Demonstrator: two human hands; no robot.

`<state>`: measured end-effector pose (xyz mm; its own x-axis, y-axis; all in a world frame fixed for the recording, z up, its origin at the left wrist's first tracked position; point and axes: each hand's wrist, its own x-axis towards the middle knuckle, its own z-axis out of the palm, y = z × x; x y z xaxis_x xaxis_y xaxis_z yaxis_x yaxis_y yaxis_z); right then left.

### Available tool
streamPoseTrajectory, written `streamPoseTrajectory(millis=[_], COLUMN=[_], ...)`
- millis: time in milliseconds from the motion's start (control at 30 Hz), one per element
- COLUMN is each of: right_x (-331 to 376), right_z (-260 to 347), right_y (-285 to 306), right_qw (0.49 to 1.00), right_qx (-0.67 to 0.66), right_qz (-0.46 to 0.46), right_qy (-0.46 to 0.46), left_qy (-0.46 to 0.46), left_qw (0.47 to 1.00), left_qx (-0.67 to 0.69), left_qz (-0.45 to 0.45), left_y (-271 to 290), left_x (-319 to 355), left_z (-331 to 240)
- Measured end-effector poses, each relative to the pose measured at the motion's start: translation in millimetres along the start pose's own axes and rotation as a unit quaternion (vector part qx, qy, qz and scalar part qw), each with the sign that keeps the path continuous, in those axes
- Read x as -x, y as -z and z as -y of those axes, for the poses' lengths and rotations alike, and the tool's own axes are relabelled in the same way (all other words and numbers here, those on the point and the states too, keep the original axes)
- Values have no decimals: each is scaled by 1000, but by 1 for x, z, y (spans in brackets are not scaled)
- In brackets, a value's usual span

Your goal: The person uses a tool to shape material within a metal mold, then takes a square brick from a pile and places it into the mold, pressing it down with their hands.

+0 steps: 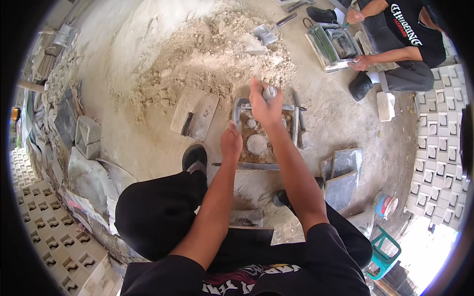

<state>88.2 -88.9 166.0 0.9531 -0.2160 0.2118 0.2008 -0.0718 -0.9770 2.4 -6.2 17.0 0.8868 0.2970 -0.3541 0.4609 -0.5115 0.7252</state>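
Note:
Between my feet lies a rectangular moulding frame (241,105) with grey edges. It holds brown sand (247,154) and several pale round shapes, the largest a disc (256,144) near its middle. My right hand (266,106) is closed around a grey, round-ended rod (269,92) above the far part of the frame. The rod's lower end is hidden by the hand. At the frame's left edge, my left hand (231,141) is closed on the rim with its thumb up. A flat board with a handle (198,116) lies left of the frame.
Loose sand (212,54) is heaped beyond the frame, with a metal scoop (265,35) on it. At far right a co-worker's hands (359,62) hold another frame (330,61). Grey plates (341,190), a tub (385,205) and a green stool (384,254) stand at right.

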Motion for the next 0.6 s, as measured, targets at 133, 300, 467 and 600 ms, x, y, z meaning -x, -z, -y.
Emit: streamPoseTrajectory(millis=[133,300,467,600], right_x=[4,0,14,16], right_z=[8,28,2,40], right_y=[-2,9,16,16], right_qw=[999,995,998,993], right_qx=[15,-52,29,-61], right_qz=[-44,-43,47,-46], right_qy=[10,-79,31,-89], left_qy=[-7,14,10,1], left_qw=[1000,999,1000,999], left_qx=[-23,-30,-20,-33], left_qz=[-10,9,15,-1], left_y=[3,2,-1,3], left_x=[-9,0,0,0], left_z=[-1,-1,2,1])
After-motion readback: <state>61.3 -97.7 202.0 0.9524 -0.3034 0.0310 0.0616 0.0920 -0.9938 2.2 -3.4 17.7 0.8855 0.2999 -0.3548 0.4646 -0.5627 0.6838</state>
